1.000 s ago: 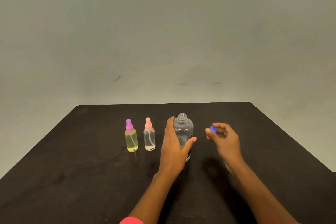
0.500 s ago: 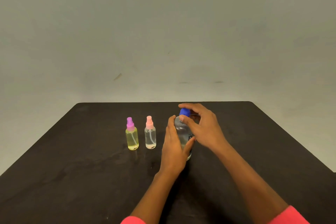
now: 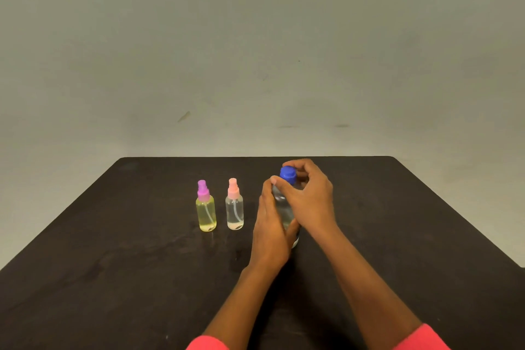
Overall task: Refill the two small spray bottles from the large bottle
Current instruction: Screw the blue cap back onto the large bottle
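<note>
Two pink sleeves [image 3: 207, 343] show at the bottom edge of the frame, with bare forearms reaching up over the dark surface [image 3: 113, 264]. Just right of centre, the left hand [image 3: 270, 230] wraps the large bottle [image 3: 282, 207]. Its fingers and thumb curl round the clear body and hold it upright on the surface. Above it the right hand [image 3: 309, 199] arches over the neck, fingertips and thumb pinching the blue cap [image 3: 287, 173], which sits on the bottle's mouth.

Left of the hands stand the yellow spray bottle [image 3: 206, 213] with a purple top and the clear spray bottle [image 3: 235, 212] with a pink top. Both are upright, close together but apart, and untouched, with their spray tops on.

The step in hand looks like twisting the cap, though whether it is going on or coming off cannot be told. If it is coming off, the next move calls for setting it aside, unscrewing a spray top and pouring steadily into a narrow neck. A plain grey wall [image 3: 255, 51] fills the upper frame.
</note>
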`<state>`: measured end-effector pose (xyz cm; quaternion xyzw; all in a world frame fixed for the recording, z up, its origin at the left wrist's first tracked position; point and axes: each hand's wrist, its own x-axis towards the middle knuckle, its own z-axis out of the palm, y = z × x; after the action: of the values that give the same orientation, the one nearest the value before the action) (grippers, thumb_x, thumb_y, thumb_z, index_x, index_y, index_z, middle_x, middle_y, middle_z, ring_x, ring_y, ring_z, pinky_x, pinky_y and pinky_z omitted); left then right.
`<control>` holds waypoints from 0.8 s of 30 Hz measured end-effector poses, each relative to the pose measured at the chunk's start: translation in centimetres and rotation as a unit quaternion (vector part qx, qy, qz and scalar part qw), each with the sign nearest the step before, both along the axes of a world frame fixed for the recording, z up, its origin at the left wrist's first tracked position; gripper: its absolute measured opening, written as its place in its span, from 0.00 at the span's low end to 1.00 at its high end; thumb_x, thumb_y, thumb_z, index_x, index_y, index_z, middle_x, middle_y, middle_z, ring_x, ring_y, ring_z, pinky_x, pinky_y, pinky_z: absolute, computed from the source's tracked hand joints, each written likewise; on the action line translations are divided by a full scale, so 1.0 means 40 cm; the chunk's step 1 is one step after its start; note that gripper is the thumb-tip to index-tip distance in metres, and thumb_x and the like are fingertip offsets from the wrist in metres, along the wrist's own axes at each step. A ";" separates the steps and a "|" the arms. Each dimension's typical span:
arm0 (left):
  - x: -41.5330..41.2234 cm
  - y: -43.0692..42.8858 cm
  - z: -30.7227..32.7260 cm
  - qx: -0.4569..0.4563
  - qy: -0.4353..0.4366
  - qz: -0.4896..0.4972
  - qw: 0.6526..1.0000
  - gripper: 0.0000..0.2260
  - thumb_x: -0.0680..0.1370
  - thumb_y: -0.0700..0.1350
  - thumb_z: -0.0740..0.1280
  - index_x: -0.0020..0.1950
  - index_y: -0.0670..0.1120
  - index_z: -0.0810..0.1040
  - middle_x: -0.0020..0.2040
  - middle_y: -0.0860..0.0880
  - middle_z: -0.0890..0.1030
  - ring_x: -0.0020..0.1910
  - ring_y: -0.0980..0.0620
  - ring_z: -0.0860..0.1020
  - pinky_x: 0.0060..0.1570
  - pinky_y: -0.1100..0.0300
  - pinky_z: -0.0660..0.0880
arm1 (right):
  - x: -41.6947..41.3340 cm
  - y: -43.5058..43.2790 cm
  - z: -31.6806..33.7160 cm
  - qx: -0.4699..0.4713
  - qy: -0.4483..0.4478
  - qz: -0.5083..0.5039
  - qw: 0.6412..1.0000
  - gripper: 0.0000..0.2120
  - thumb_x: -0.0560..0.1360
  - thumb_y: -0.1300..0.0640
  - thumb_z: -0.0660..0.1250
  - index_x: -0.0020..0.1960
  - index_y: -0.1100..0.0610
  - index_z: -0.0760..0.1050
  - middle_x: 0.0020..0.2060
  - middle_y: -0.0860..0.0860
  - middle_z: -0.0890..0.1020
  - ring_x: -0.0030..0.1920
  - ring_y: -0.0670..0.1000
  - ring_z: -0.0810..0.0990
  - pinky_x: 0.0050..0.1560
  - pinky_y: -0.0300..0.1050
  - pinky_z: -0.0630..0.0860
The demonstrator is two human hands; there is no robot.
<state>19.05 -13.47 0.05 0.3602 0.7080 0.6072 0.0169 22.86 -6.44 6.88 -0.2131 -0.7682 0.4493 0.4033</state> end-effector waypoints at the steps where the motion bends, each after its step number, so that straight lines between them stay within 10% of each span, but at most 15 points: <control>1: 0.000 0.001 -0.001 -0.003 0.001 0.001 1.000 0.37 0.73 0.52 0.67 0.70 0.71 0.47 0.67 0.55 0.71 0.62 0.56 0.75 0.60 0.50 0.76 | -0.005 -0.005 -0.001 -0.005 0.008 -0.012 1.000 0.14 0.68 0.52 0.75 0.48 0.48 0.73 0.47 0.46 0.78 0.46 0.41 0.76 0.43 0.28 0.70; 5: -0.002 0.002 0.000 0.001 0.005 0.002 1.000 0.39 0.73 0.48 0.68 0.67 0.77 0.45 0.67 0.56 0.70 0.63 0.56 0.74 0.60 0.51 0.75 | -0.010 -0.006 -0.005 -0.033 0.008 0.002 0.999 0.19 0.65 0.46 0.75 0.50 0.50 0.71 0.47 0.47 0.77 0.47 0.42 0.75 0.43 0.30 0.70; 9: 0.001 -0.001 0.010 0.010 0.012 -0.005 1.000 0.35 0.73 0.52 0.69 0.73 0.61 0.52 0.68 0.56 0.68 0.64 0.61 0.71 0.63 0.58 0.72 | 0.012 0.011 -0.008 -0.119 0.077 0.146 0.979 0.19 0.75 0.56 0.67 0.65 0.50 0.69 0.56 0.47 0.77 0.56 0.44 0.77 0.55 0.38 0.75; 13: -0.004 0.005 0.002 0.023 0.003 -0.009 1.000 0.35 0.73 0.50 0.70 0.74 0.53 0.55 0.68 0.52 0.70 0.65 0.57 0.71 0.65 0.54 0.72 | 0.022 0.020 -0.022 -0.118 0.118 0.178 0.970 0.12 0.75 0.64 0.67 0.55 0.52 0.77 0.51 0.49 0.82 0.54 0.47 0.81 0.52 0.39 0.77; 20: 0.008 -0.007 0.008 0.017 0.005 -0.009 1.000 0.33 0.71 0.52 0.65 0.63 0.79 0.49 0.65 0.56 0.71 0.62 0.57 0.74 0.59 0.50 0.76 | -0.010 -0.007 -0.034 -0.080 0.081 0.029 0.993 0.20 0.66 0.54 0.77 0.51 0.47 0.69 0.46 0.45 0.76 0.48 0.44 0.77 0.48 0.34 0.74; 24: 0.004 -0.004 0.007 0.012 0.015 -0.009 1.000 0.35 0.73 0.53 0.68 0.74 0.62 0.52 0.69 0.55 0.69 0.66 0.58 0.71 0.64 0.51 0.73 | 0.010 0.008 -0.037 -0.100 0.148 0.153 0.972 0.19 0.74 0.57 0.67 0.65 0.52 0.70 0.59 0.48 0.75 0.54 0.44 0.78 0.52 0.37 0.76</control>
<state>19.19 -13.62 0.34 0.3761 0.6974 0.6100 0.0073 23.25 -6.12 5.42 -0.0633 -0.6746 0.6065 0.4160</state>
